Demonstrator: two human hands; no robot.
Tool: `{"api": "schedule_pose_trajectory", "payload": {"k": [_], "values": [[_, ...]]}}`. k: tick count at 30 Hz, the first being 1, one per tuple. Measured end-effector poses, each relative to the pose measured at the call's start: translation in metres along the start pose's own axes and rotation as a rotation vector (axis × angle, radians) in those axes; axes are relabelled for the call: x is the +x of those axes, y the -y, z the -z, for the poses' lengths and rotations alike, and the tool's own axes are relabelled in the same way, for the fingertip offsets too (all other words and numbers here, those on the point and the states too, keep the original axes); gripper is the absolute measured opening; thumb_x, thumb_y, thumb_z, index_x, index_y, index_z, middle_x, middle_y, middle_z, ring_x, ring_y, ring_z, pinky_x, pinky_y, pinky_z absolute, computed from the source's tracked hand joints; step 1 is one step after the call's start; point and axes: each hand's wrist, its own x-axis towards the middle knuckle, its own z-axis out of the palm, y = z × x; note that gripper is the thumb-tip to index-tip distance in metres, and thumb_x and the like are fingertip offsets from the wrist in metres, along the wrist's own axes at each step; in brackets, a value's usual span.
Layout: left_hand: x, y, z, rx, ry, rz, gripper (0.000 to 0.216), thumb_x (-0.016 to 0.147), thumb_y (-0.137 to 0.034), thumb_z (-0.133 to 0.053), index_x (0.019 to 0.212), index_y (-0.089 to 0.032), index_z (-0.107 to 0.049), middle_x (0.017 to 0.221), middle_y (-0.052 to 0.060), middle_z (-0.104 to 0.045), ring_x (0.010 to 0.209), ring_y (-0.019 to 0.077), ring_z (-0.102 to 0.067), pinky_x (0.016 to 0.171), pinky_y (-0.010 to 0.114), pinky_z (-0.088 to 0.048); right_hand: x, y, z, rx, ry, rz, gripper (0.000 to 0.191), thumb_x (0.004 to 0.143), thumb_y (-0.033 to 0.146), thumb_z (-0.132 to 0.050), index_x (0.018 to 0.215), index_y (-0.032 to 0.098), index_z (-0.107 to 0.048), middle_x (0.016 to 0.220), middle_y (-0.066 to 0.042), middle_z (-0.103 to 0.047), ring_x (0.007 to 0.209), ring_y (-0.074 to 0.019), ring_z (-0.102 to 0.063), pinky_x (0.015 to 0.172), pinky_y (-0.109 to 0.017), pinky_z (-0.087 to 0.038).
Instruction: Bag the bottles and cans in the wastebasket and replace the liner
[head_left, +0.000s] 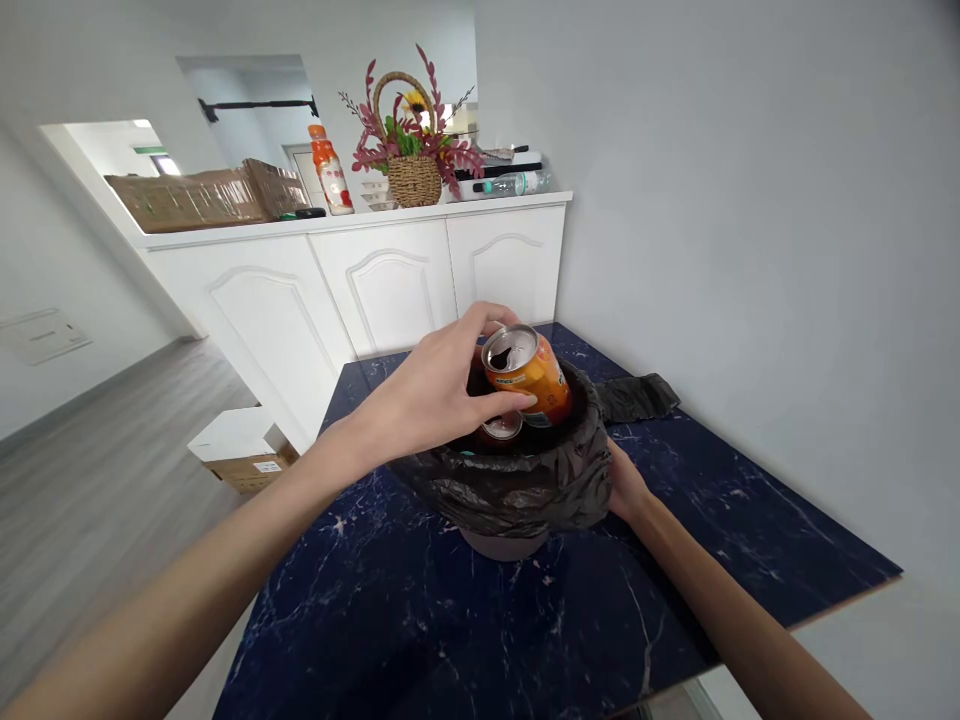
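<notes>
My left hand is closed around an orange soda can, with the thumb on the near side and fingers behind. The can is tilted, and its opened top faces up toward me. It is at the mouth of a small trash bin lined with a black plastic bag folded over the rim. Inside the bin, just below the held can, shows the top of another can. My right hand is against the right side of the bagged bin; its fingers are mostly hidden behind the bag.
The bin stands on a dark blue marble-patterned tabletop against a wall. A black plastic strip lies right of the bin. Behind, a white cabinet carries a flower basket, bottles and a cardboard box. Another box is on the floor.
</notes>
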Motion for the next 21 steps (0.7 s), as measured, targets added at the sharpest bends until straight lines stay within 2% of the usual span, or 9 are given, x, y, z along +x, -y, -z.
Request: {"api": "schedule_pose_trajectory", "payload": {"k": [3, 9, 13, 17, 21], "values": [[-0.002, -0.004, 0.005, 0.077, 0.015, 0.006, 0.056, 0.088, -0.036, -0.082, 0.134, -0.026, -0.053, 0.133, 0.009, -0.073, 0.111, 0.0264, -0.075, 0.091, 0.038, -0.058, -0.002, 0.001, -0.001, 0.005, 0.0, 0.0, 0.032, 0.081, 0.055, -0.083, 0.107, 0.037, -0.081, 0.1, -0.003, -0.083, 0.097, -0.0327, -0.077, 0.074, -0.045, -0.064], [-0.003, -0.016, 0.012, 0.266, 0.017, -0.009, 0.054, 0.087, -0.03, -0.082, 0.132, -0.026, -0.054, 0.133, 0.008, -0.072, 0.114, 0.0283, -0.073, 0.093, 0.039, -0.056, -0.001, 0.0, -0.002, 0.005, 0.0, 0.0, 0.03, 0.081, 0.054, -0.083, 0.104, 0.035, -0.081, 0.101, -0.004, -0.082, 0.102, -0.0342, -0.076, 0.077, -0.046, -0.063], [0.001, -0.016, 0.006, 0.227, 0.001, -0.036, 0.056, 0.088, -0.03, -0.083, 0.135, -0.026, -0.054, 0.137, 0.008, -0.071, 0.116, 0.0272, -0.072, 0.096, 0.038, -0.056, 0.0, -0.001, -0.002, 0.005, -0.002, -0.001, 0.029, 0.081, 0.054, -0.082, 0.102, 0.035, -0.081, 0.101, -0.004, -0.083, 0.102, -0.0342, -0.076, 0.078, -0.047, -0.063], [0.003, -0.012, -0.003, 0.185, 0.065, -0.041, 0.057, 0.086, -0.029, -0.085, 0.134, -0.025, -0.054, 0.132, 0.008, -0.073, 0.113, 0.0268, -0.072, 0.093, 0.037, -0.056, 0.0, -0.001, -0.001, 0.004, -0.004, 0.002, 0.026, 0.081, 0.055, -0.083, 0.098, 0.034, -0.081, 0.096, -0.003, -0.082, 0.098, -0.0331, -0.076, 0.076, -0.046, -0.063], [0.002, -0.009, -0.002, 0.242, 0.107, -0.049, 0.057, 0.087, -0.027, -0.083, 0.136, -0.025, -0.054, 0.133, 0.008, -0.072, 0.115, 0.0286, -0.071, 0.091, 0.039, -0.055, 0.001, -0.001, 0.0, 0.005, -0.012, 0.004, 0.024, 0.081, 0.055, -0.083, 0.09, 0.034, -0.08, 0.092, -0.003, -0.082, 0.091, -0.0309, -0.076, 0.072, -0.044, -0.062]]}}
